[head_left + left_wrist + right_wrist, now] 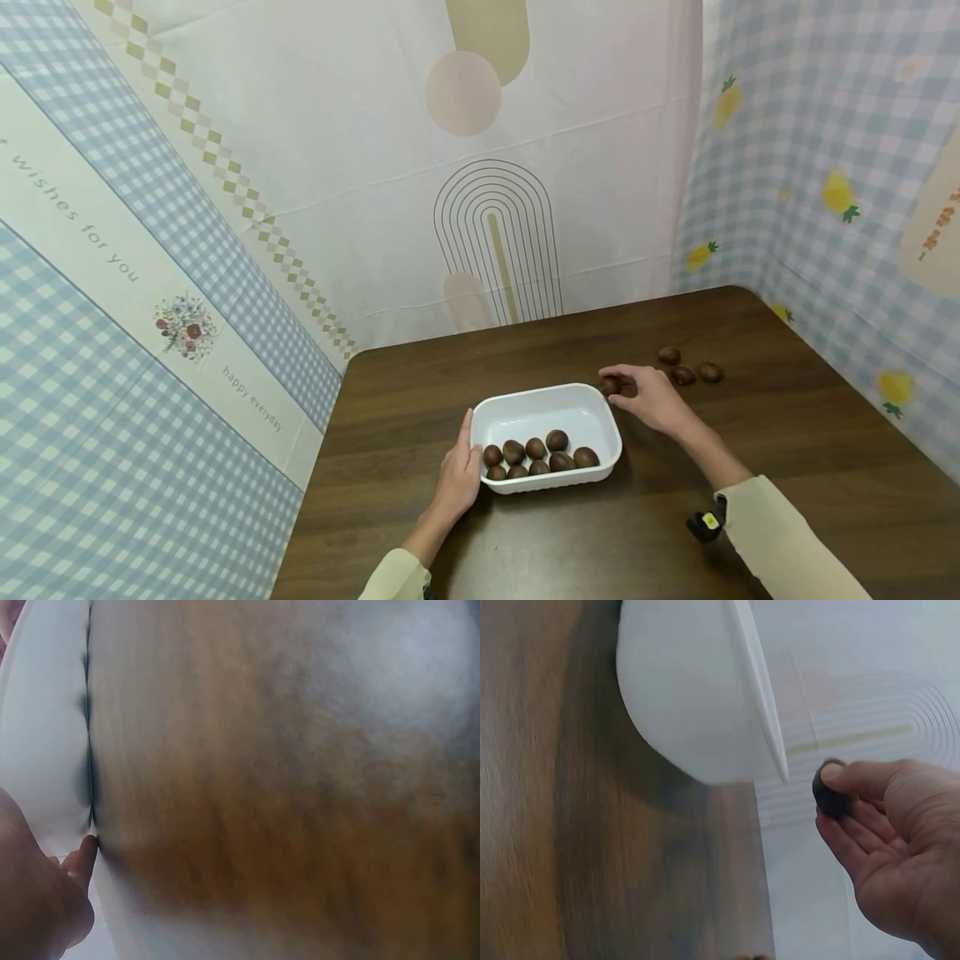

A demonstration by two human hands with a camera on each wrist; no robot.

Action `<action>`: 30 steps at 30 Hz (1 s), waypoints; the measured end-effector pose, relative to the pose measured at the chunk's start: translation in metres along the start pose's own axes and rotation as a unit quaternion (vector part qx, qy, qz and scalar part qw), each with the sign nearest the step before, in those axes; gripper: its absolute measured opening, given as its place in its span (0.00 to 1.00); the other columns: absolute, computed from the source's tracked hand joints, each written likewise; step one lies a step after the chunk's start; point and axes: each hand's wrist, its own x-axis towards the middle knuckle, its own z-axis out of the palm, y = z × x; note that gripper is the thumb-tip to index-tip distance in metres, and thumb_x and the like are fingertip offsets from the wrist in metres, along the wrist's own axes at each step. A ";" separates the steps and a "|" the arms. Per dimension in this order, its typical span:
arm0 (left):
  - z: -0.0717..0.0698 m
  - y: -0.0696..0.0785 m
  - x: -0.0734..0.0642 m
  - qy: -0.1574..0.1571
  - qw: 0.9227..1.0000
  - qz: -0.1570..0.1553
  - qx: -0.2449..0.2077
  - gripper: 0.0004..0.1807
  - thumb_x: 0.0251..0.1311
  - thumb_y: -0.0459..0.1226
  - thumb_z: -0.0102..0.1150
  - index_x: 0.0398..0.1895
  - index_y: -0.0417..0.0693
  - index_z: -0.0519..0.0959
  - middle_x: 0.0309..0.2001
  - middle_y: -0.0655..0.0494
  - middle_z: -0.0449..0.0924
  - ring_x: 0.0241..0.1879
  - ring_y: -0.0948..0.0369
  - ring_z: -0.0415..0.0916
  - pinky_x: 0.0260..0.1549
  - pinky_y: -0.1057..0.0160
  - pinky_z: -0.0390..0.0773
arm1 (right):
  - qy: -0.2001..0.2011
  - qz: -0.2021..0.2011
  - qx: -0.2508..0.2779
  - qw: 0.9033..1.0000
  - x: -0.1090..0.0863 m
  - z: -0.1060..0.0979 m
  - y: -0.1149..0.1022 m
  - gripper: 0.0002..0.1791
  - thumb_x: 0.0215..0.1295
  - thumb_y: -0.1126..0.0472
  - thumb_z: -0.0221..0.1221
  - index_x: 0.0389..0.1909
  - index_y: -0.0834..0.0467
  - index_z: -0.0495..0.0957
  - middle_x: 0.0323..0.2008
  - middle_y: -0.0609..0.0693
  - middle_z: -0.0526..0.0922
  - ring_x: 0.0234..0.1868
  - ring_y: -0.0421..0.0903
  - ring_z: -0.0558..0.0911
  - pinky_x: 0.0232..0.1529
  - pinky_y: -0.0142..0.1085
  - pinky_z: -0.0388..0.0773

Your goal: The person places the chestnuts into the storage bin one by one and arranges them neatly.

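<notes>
A white rectangular dish stands on the brown table with several brown chestnuts gathered along its near side. My left hand holds the dish by its left end, thumb by the rim and fingers along the outer wall; the left wrist view shows only part of this hand. Just beyond the dish's right far corner, my right hand pinches one chestnut between thumb and fingertips. In the right wrist view that chestnut is held apart from the dish rim.
Several loose chestnuts lie on the table to the right of my right hand. A patterned white cloth hangs behind the table, with blue checked cloth along the right side.
</notes>
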 end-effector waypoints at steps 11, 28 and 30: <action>0.010 -0.023 0.000 0.017 0.999 0.034 -0.005 0.36 0.76 0.37 0.47 0.86 0.54 0.57 0.64 0.32 0.80 0.57 0.40 0.83 0.51 0.38 0.80 | -0.034 -0.022 -0.045 0.998 0.009 0.037 -0.018 0.24 0.63 0.75 0.70 0.61 0.68 0.83 0.55 0.65 0.86 0.53 0.61 0.86 0.50 0.53 0.84; 0.009 -0.023 0.000 0.004 1.000 0.018 -0.013 0.36 0.75 0.35 0.47 0.85 0.49 0.57 0.65 0.31 0.78 0.58 0.38 0.82 0.54 0.37 0.79 | -0.087 -0.042 -0.128 0.987 0.012 0.067 -0.036 0.16 0.54 0.78 0.70 0.45 0.66 0.87 0.42 0.56 0.88 0.45 0.54 0.84 0.47 0.53 0.82; 0.005 -0.015 0.000 0.000 1.000 0.015 -0.017 0.36 0.75 0.34 0.47 0.85 0.47 0.57 0.65 0.30 0.78 0.58 0.36 0.81 0.54 0.35 0.78 | -0.095 -0.039 -0.134 0.986 0.012 0.068 -0.038 0.14 0.53 0.79 0.69 0.42 0.66 0.86 0.38 0.54 0.86 0.40 0.52 0.81 0.44 0.51 0.80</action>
